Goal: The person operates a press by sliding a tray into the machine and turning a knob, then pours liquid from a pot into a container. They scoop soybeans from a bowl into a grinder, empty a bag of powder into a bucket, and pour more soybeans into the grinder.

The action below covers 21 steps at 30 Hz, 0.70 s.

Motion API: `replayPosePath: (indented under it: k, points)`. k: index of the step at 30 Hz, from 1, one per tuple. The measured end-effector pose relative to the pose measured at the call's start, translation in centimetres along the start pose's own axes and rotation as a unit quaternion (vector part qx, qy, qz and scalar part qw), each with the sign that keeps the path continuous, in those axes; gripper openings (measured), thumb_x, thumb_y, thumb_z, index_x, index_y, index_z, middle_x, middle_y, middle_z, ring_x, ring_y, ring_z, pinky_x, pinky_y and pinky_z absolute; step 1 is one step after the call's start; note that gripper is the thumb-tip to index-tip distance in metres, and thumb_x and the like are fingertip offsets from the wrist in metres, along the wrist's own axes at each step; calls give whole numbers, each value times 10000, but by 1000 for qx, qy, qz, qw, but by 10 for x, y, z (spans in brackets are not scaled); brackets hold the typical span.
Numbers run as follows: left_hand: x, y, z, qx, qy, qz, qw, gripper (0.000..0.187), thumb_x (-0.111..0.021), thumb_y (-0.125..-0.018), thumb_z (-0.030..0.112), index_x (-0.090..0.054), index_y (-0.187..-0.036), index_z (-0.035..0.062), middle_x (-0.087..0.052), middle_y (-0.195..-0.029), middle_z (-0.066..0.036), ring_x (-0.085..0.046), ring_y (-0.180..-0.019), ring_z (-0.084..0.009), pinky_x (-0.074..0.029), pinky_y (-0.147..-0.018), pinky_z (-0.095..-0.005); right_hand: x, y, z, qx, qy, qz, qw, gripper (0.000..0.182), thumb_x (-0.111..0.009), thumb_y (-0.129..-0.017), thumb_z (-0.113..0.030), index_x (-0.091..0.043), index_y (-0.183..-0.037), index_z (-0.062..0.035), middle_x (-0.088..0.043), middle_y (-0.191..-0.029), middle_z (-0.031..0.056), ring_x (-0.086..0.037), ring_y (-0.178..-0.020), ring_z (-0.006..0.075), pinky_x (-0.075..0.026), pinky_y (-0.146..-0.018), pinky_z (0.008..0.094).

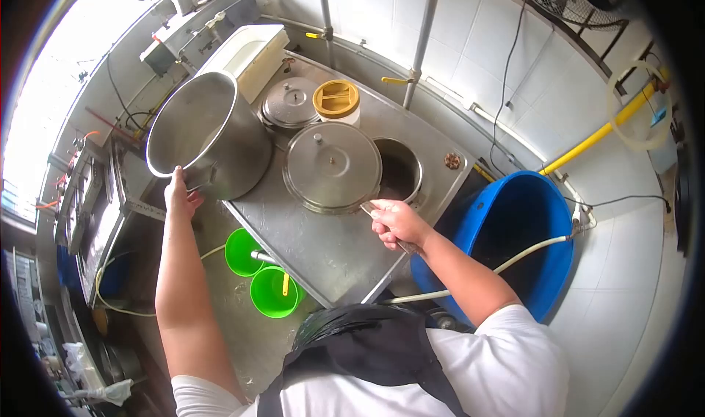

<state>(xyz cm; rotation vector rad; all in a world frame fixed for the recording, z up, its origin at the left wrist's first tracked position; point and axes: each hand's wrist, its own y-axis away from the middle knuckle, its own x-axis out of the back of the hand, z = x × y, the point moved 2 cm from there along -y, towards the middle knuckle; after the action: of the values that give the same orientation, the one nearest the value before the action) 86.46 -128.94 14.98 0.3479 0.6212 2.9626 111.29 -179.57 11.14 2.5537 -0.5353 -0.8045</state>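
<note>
A large, deep metal pot (239, 149) leans with its mouth toward the left, its base at the steel worktop. My left hand (181, 195) is closed on its near rim, thumb over the edge. My right hand (398, 224) is wrapped around a thin, flat, grey-brown piece whose ends stick out on both sides of the fist; I cannot tell its kind. Just beyond that fist is a round metal lid (333, 163) with a small knob. Beside the lid stands an open metal pot (400, 169) with a dark inside.
The steel worktop (294, 229) also bears a smaller lidded pot (288, 105) and a white tub with a yellow lid (336, 99). A blue barrel (470, 226) stands at the right, with a pale hose (529, 249) across it. Green buckets (275, 296) sit on the floor.
</note>
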Motion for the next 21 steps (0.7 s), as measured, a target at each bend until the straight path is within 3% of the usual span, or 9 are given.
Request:
replayPosePath:
  k: [1, 2, 5, 8, 11, 13, 16, 18, 21]
  points:
    - [2, -1, 1, 4, -5, 1, 1000, 525, -679, -899, 619, -635, -1176, 175, -561, -967, -80, -567, -794, -263, -506, -855, -581, -3, -2, -3, 17, 5, 8, 1000, 105, -508, -1059, -177, -511, -983, -104, -507, -726, -1, -445, -470, 65, -424, -414, 279]
    - [6, -9, -1, -1, 0, -25, 1000, 484, -692, -867, 632, -645, -1105, 213, -560, -991, -71, -536, -804, -223, -475, -907, -574, -5, -2, -8, 28, 8, 18, 999, 115, -509, -1054, -178, -512, -962, -108, -509, -728, -4, -449, -475, 62, -426, -415, 276]
    - [14, -21, -13, -11, -2, -55, 998, 476, -666, -867, 692, -636, -1036, 248, -581, -963, -23, -511, -742, -183, -488, -800, -492, -12, 9, -21, 45, -25, 51, 997, 118, -515, -1052, -190, -523, -972, -103, -515, -740, 1, -446, -482, 60, -422, -418, 271]
    - [-4, -24, -43, 1, 231, -120, 966, 662, -540, -859, 855, -632, -1099, 245, -642, -1032, -9, -574, -850, -202, -486, -730, -406, -5, 25, -21, 77, -81, 88, 990, 129, -526, -1052, -198, -519, -968, -99, -511, -746, 6, -448, -485, 65, -415, -417, 270]
    - [-27, -29, -68, 10, 384, -193, 903, 653, -430, -996, 726, -609, -1343, 204, -673, -1295, -79, -640, -1121, -318, -519, -901, -507, 10, 52, -14, 111, -108, 159, 975, 143, -531, -1054, -206, -503, -962, -99, -503, -747, 9, -455, -487, 68, -406, -415, 267]
    - [-41, -34, -69, -19, 462, -213, 861, 591, -382, -1063, 602, -566, -1416, 166, -636, -1373, -125, -566, -1300, -396, -496, -1013, -597, 27, 75, -7, 135, -100, 196, 966, 126, -534, -1054, -202, -488, -985, -108, -494, -752, 4, -460, -502, 65, -398, -423, 258]
    - [-45, -39, -80, 25, 487, -198, 850, 500, -423, -1077, 530, -597, -1336, 139, -667, -1252, -131, -629, -1159, -374, -531, -985, -591, 49, 115, 6, 156, -151, 252, 943, 103, -577, -1032, -174, -491, -1028, -117, -484, -756, -16, -453, -527, 57, -374, -426, 245]
    - [-40, -47, -98, 3, 428, -144, 892, 398, -498, -1068, 483, -622, -1214, 135, -665, -1108, -85, -645, -949, -273, -585, -893, -517, 61, 142, 15, 174, -151, 305, 924, 98, -583, -1022, -162, -498, -1042, -118, -484, -738, -17, -451, -517, 56, -371, -423, 242]
    - [-14, 22, -100, 9, 424, -143, 894, 402, -505, -1075, 462, -606, -1248, 114, -667, -1050, -79, -580, -729, -199, -612, -826, -461, 88, 169, 29, 181, -134, 380, 897, 97, -582, -1006, -137, -502, -1053, -108, -488, -716, -13, -444, -495, 61, -360, -404, 245]
